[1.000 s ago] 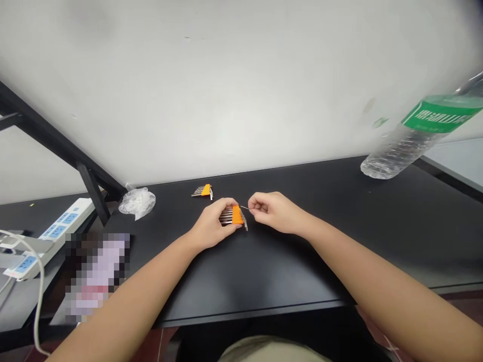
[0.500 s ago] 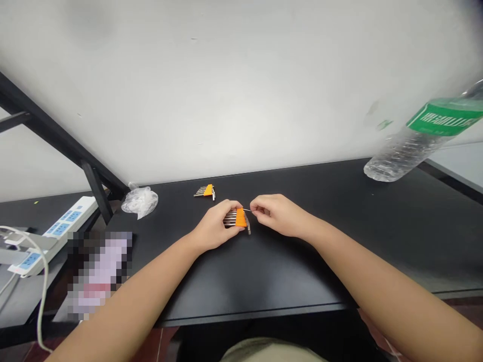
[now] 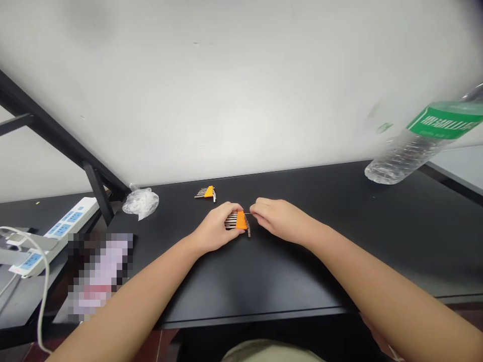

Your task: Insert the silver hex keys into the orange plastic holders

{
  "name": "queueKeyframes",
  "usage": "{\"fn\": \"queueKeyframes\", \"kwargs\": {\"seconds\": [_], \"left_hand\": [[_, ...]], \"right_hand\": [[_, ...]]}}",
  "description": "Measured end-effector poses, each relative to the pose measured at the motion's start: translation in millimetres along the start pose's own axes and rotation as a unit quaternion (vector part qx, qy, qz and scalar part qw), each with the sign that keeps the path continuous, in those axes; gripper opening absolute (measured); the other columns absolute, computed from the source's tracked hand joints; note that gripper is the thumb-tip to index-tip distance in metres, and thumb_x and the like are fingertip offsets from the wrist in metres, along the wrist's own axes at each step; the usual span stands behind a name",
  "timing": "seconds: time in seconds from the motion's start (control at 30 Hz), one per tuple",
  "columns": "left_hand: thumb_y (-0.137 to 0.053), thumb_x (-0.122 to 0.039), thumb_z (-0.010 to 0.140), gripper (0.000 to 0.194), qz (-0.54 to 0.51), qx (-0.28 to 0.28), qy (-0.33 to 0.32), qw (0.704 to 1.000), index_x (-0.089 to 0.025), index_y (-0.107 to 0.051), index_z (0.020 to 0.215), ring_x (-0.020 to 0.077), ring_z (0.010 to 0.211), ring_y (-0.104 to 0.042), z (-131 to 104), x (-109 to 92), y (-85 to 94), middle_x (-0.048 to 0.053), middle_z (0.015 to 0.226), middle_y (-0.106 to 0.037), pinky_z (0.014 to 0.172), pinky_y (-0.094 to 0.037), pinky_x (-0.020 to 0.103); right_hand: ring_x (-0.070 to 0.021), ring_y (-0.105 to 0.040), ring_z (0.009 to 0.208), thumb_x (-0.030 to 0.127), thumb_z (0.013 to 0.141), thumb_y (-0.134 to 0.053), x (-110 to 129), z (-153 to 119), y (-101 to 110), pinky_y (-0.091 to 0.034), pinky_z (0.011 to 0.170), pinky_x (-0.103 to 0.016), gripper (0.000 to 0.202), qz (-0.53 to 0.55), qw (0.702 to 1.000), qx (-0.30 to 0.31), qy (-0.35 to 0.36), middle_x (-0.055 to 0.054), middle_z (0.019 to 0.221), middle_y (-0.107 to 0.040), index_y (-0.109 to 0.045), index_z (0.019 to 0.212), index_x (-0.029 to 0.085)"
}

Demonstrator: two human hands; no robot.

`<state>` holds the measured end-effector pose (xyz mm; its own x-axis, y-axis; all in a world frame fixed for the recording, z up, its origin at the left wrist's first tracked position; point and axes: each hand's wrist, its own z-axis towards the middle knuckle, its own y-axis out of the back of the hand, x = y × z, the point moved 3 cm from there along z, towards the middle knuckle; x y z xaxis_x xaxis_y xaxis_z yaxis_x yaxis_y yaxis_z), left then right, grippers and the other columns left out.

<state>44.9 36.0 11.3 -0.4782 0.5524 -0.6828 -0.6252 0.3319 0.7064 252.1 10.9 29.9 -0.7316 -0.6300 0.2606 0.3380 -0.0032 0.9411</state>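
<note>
I have the left hand (image 3: 215,229) clamped on the orange holder (image 3: 241,220), which sits between the hands; from its far corner a thin rod (image 3: 247,213) runs crosswise into the right hand's (image 3: 277,217) pinch. Whether its tip is inserted, I can't tell.

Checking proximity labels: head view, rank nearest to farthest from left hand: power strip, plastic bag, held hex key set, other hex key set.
1. Held hex key set: in the left hand.
2. Other hex key set: beyond it, toward the wall.
3. Plastic bag: left, by the wall.
4. Power strip: far left.
</note>
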Motion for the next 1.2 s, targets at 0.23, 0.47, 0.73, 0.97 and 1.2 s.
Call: {"fn": "queueKeyframes", "kwargs": {"seconds": [0.23, 0.47, 0.73, 0.97, 1.2], "left_hand": [[-0.075, -0.025, 0.081, 0.042, -0.002, 0.009, -0.007, 1.0, -0.025, -0.06, 0.12, 0.0194, 0.093, -0.063, -0.4, 0.8, 1.6, 0.002, 0.108, -0.065, 0.086, -0.052, 0.034], [-0.076, -0.026, 0.081, 0.039, -0.027, 0.006, -0.015, 0.999, -0.024, -0.062, 0.118, 0.0189, 0.09, -0.063, -0.3, -3.2, -1.0, 0.003, 0.104, -0.065, 0.083, -0.053, 0.033], [-0.079, -0.033, 0.08, 0.045, -0.09, -0.016, -0.001, 0.996, -0.023, -0.061, 0.12, 0.0189, 0.09, -0.065, -2.1, 3.8, 2.8, 0.005, 0.107, -0.067, 0.083, -0.056, 0.034], [-0.081, -0.032, 0.079, 0.047, -0.113, -0.013, 0.005, 0.993, -0.024, -0.062, 0.121, 0.0183, 0.09, -0.065, -2.0, 3.9, 1.4, 0.005, 0.107, -0.066, 0.082, -0.057, 0.033], [-0.08, -0.032, 0.08, 0.046, -0.126, -0.012, 0.017, 0.992, -0.024, -0.062, 0.121, 0.0197, 0.091, -0.066, -2.6, 0.8, 1.5, 0.006, 0.106, -0.067, 0.084, -0.058, 0.035]], "right_hand": [[-0.0152, -0.051, 0.07, 0.015, 0.103, -0.043, -4.2, -0.1, -1.9, -0.038, 0.063, -0.029, 0.021, 0.049, 0.998, -0.038, 0.005, -0.005, 0.09, -0.059, -0.063, 0.098, 0.02], [-0.0176, -0.055, 0.078, 0.017, 0.102, -0.044, -2.3, 3.6, -5.3, -0.044, 0.07, -0.03, 0.02, 0.087, 0.994, -0.064, 0.02, -0.005, 0.09, -0.059, -0.063, 0.098, 0.02], [-0.017, -0.054, 0.076, 0.017, 0.102, -0.042, -6.4, 1.5, 1.0, -0.044, 0.068, -0.031, 0.02, 0.11, 0.991, -0.08, -0.002, -0.004, 0.09, -0.059, -0.061, 0.096, 0.021], [-0.017, -0.054, 0.076, 0.017, 0.102, -0.042, -5.9, 1.7, 1.1, -0.043, 0.068, -0.031, 0.02, 0.113, 0.99, -0.079, -0.004, -0.004, 0.089, -0.059, -0.06, 0.095, 0.021], [-0.0178, -0.054, 0.076, 0.018, 0.102, -0.041, -4.1, 0.9, 5.5, -0.044, 0.068, -0.031, 0.021, 0.12, 0.99, -0.078, -0.005, -0.005, 0.09, -0.06, -0.061, 0.095, 0.021]]}}
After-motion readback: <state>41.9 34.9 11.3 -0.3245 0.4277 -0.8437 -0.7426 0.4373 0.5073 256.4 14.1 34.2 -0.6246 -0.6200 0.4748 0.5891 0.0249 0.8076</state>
